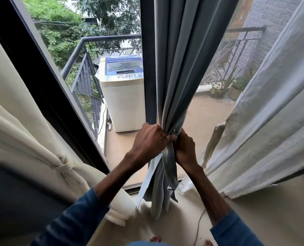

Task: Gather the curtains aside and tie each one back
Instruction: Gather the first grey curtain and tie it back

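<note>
A grey-blue curtain (183, 59) hangs gathered into a narrow bundle in front of the dark window post. A grey tie-back strip (169, 166) wraps the bundle at its waist, its ends hanging down. My left hand (149, 139) grips the bundle and strip from the left. My right hand (184, 148) grips the strip from the right, close against the left hand. At the left a cream curtain (23, 121) hangs gathered, bound by a knotted cream tie (64, 166). At the right a pale sheer curtain (272, 112) hangs loose.
Through the glass a balcony holds a white washing machine (122, 93), a dark metal railing (81, 71) and potted plants (222, 89). A thin cable (200, 226) lies on the cream floor. My bare toes (155, 239) show at the bottom edge.
</note>
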`<state>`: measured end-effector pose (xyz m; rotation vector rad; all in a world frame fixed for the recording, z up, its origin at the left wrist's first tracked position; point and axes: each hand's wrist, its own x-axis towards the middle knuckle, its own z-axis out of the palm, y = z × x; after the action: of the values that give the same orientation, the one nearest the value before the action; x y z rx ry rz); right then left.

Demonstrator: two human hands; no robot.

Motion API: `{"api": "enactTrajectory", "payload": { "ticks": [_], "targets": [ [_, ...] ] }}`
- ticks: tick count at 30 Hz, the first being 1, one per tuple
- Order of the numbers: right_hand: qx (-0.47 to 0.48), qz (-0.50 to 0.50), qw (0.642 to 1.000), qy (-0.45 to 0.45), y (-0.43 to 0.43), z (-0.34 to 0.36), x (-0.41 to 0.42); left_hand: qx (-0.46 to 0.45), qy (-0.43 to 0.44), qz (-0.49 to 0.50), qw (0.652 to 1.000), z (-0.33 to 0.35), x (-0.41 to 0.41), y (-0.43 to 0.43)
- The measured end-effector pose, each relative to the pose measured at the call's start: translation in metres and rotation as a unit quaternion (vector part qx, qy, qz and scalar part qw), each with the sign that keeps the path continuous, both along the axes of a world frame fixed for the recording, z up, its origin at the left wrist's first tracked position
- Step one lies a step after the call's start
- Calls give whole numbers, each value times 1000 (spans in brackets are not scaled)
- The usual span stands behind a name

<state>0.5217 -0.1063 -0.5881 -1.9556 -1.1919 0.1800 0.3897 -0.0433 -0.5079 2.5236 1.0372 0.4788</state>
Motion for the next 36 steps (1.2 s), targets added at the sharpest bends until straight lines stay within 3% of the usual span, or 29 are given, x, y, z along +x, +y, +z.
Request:
{"api": "enactTrajectory", "payload": {
  "ticks": [2, 4, 8, 10, 14, 16, 21, 24, 26, 31, 36],
  "targets": [
    [-7, -14, 1000, 12, 3, 0, 0, -12, -82, 26, 996, -5, -1, -3],
    [-16, -19, 1000, 18, 5, 0, 0, -82, -174, 57, 980, -8, -2, -6],
    [-34, -19, 999, 14, 10, 1, -2, -284, -307, 112, 902, -12, 0, -4],
    [-43, -19, 999, 15, 10, 2, -2, -291, -292, 107, 905, -10, 2, 1],
    [-48, 20, 998, 31, 5, 5, -5, -163, -204, 87, 961, -3, 14, 15],
    [-60, 61, 995, 54, 0, 10, -3, -140, -155, 80, 975, -2, 21, 21],
    [-26, 214, 950, 227, -13, 14, 26, -149, -145, 65, 976, -10, 23, 32],
    [26, 154, 936, 316, -21, 17, 31, -147, -160, 67, 974, -13, 24, 36],
    [21, 99, 944, 313, -29, 20, 22, -142, -166, 77, 973, -13, 26, 40],
    [-92, 146, 963, 207, -41, 16, -3, -108, -170, 77, 977, -13, 31, 41],
    [-51, 159, 960, 225, -46, 14, 10, -142, -190, 80, 968, -17, 26, 49]
  ]
}}
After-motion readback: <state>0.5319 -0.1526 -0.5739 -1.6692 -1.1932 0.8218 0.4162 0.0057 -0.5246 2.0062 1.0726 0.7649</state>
